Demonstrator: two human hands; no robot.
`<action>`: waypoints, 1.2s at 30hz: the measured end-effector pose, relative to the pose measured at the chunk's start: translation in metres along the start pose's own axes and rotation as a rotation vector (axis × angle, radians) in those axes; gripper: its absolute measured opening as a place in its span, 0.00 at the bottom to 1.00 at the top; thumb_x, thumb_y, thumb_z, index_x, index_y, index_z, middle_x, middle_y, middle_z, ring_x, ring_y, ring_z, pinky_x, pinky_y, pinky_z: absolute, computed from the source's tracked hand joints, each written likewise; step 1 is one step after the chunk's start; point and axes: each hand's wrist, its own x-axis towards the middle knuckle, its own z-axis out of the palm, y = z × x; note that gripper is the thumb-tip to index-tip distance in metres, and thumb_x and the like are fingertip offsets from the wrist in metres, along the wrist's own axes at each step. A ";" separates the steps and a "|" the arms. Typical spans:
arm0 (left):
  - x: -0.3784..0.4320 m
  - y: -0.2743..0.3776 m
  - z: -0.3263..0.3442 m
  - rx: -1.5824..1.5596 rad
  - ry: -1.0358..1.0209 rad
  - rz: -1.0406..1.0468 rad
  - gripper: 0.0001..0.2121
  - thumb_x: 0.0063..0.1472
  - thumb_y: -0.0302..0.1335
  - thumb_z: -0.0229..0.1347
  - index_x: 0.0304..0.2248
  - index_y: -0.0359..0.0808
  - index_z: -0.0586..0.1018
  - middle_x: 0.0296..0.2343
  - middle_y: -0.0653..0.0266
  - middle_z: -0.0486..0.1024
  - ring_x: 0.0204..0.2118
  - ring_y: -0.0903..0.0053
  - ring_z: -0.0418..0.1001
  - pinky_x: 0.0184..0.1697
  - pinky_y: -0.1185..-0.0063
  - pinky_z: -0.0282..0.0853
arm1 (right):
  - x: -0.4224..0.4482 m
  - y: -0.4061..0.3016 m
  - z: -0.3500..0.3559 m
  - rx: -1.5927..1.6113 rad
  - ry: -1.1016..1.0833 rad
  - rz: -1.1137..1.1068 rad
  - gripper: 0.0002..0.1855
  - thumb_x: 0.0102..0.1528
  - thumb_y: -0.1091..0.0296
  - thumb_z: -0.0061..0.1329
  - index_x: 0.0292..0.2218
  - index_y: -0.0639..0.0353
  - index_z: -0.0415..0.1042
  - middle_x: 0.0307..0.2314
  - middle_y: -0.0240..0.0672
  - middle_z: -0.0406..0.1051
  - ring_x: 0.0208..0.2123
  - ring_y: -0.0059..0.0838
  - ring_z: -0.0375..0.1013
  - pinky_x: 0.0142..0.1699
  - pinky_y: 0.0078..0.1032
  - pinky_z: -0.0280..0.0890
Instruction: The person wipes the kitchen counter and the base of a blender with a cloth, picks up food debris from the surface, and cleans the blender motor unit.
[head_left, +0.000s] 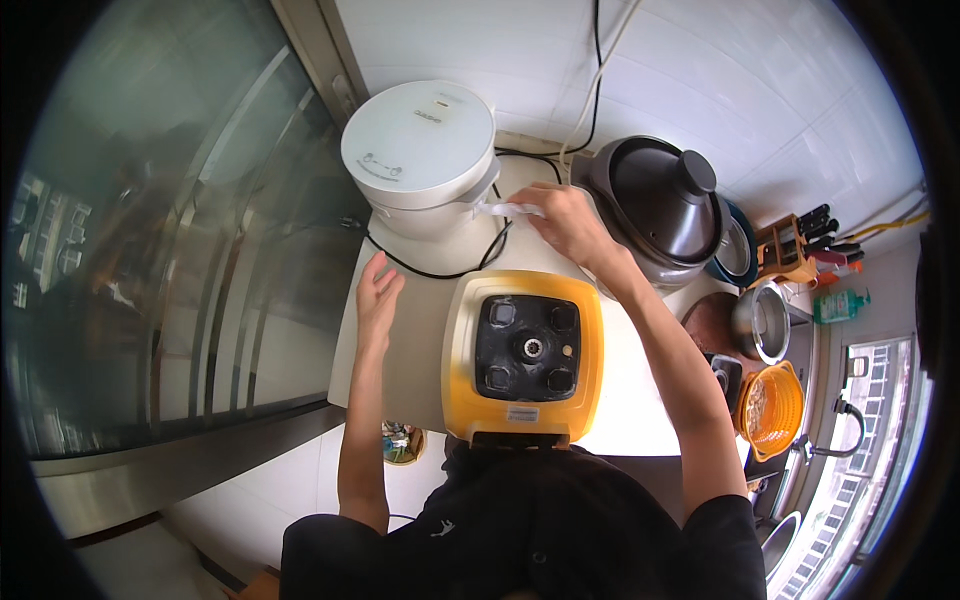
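Note:
My right hand (564, 219) pinches a thin white cloth or tissue (513, 210), whose far end lies against the side of a white rice cooker (418, 142) with its lid down. My left hand (377, 300) holds nothing, its fingers apart, over the left part of the white counter (420, 352). Between my forearms stands a yellow blender base (528, 351), with a black square top and a metal drive socket. A black power cable (442, 276) curves on the counter between cooker and blender base.
A dark lidded pot (660, 202) stands to the right of my right hand. Beyond it are a knife block (784, 244), a metal bowl (763, 322), an orange basket (772, 412) and a green soap bottle (838, 306). A glass sliding door (187, 225) borders the left side.

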 end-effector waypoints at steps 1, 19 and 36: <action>-0.011 0.008 0.001 -0.019 -0.040 0.018 0.25 0.57 0.22 0.50 0.54 0.31 0.59 0.53 0.55 0.59 0.53 0.69 0.62 0.52 0.77 0.60 | -0.012 -0.003 -0.007 0.051 0.025 0.082 0.13 0.46 0.81 0.46 0.36 0.66 0.72 0.31 0.46 0.73 0.30 0.43 0.73 0.37 0.29 0.67; -0.082 0.067 0.053 -0.027 -0.387 0.207 0.17 0.61 0.21 0.47 0.50 0.28 0.65 0.47 0.57 0.67 0.48 0.73 0.67 0.51 0.80 0.61 | -0.089 -0.082 0.043 -0.160 0.158 0.107 0.11 0.50 0.74 0.46 0.36 0.61 0.73 0.30 0.33 0.65 0.37 0.30 0.64 0.41 0.27 0.56; -0.085 0.049 0.052 0.008 -0.393 0.190 0.16 0.61 0.18 0.44 0.49 0.26 0.65 0.45 0.54 0.69 0.50 0.73 0.67 0.53 0.80 0.60 | -0.091 -0.106 0.038 -0.315 0.079 0.268 0.17 0.40 0.77 0.46 0.36 0.68 0.67 0.30 0.40 0.62 0.37 0.36 0.62 0.43 0.30 0.55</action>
